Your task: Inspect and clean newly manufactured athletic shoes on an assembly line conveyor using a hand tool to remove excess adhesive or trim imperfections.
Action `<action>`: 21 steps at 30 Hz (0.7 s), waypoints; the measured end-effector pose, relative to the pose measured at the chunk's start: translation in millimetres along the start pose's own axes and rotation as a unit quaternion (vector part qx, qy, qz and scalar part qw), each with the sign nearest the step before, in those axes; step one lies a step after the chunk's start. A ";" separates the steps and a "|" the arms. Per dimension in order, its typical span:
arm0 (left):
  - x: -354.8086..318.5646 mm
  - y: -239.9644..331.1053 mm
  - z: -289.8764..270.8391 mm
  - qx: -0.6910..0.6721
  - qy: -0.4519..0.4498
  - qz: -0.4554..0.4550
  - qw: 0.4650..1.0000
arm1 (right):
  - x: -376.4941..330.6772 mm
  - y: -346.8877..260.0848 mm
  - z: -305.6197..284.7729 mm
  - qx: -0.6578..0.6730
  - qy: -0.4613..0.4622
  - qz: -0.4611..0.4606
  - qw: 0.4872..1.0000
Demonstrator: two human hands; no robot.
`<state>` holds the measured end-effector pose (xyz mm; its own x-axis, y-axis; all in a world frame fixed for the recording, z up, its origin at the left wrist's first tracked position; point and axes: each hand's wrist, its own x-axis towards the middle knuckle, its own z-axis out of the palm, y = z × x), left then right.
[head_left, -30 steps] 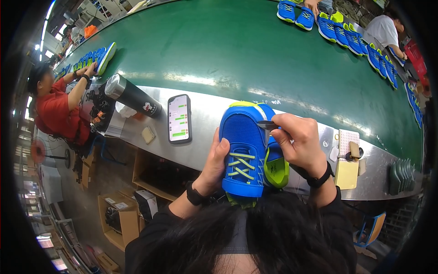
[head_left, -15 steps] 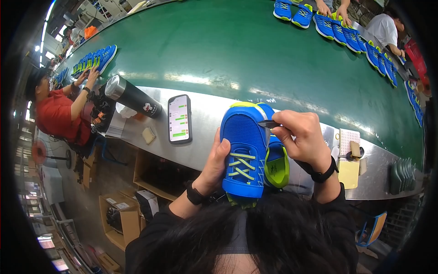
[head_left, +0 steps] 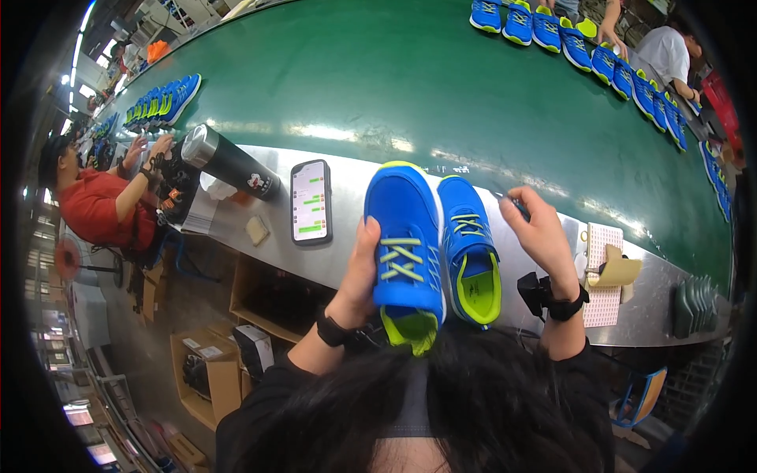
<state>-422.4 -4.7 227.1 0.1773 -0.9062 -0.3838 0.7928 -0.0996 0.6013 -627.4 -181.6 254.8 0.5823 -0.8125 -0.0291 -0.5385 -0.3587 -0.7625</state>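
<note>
The left hand point(head_left: 361, 264) grips the nearer-left blue shoe point(head_left: 402, 197) along its left side, thumb up against the upper, the fingers hidden under or behind it. The right hand point(head_left: 546, 240) is off to the right, clear of both shoes, thumb and fingers closed on a small dark tool point(head_left: 520, 208), mostly covered by the grip. The gripped shoe is above the near edge of the metal worktop point(head_left: 347, 189), toe toward the far edge, heel opening toward the person. Close on its right is the second blue shoe point(head_left: 471, 251), pointing the same way; whether the two touch cannot be told.

For good handling, the left grip seems best kept firm but light, so that the soft upper does not crease, with the thumb well back from wherever the tool tip meets the shoe. A shallow angle would probably spare the fabric, and the second shoe calls for care because it is in the right hand's path. Farther out, toward the worktop's left end, are a phone point(head_left: 311, 202) and a black bottle point(head_left: 230, 163); toward its right end, a printed pad point(head_left: 603, 307).
</note>
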 end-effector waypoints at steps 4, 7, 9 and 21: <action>26.9 -2.2 -29.2 0.250 0.088 0.099 0.959 | -22.0 22.4 0.7 0.011 -0.082 0.051 0.995; 29.5 -8.7 -70.2 0.596 0.187 0.216 0.750 | -42.5 48.0 17.1 0.086 -0.108 0.054 0.989; 22.4 -5.1 -81.0 0.587 0.187 0.195 0.763 | -52.4 43.4 25.7 0.161 -0.153 0.088 0.971; -21.0 -19.0 -53.9 0.567 0.091 0.088 0.814 | -69.5 34.4 80.1 0.316 -0.012 0.092 0.944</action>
<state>-409.8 38.4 186.0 0.3956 -0.8815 -0.2576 -0.2829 -0.3839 0.8790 -637.7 -100.6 178.8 0.5319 -0.8209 -0.2079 -0.1661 0.1396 -0.9762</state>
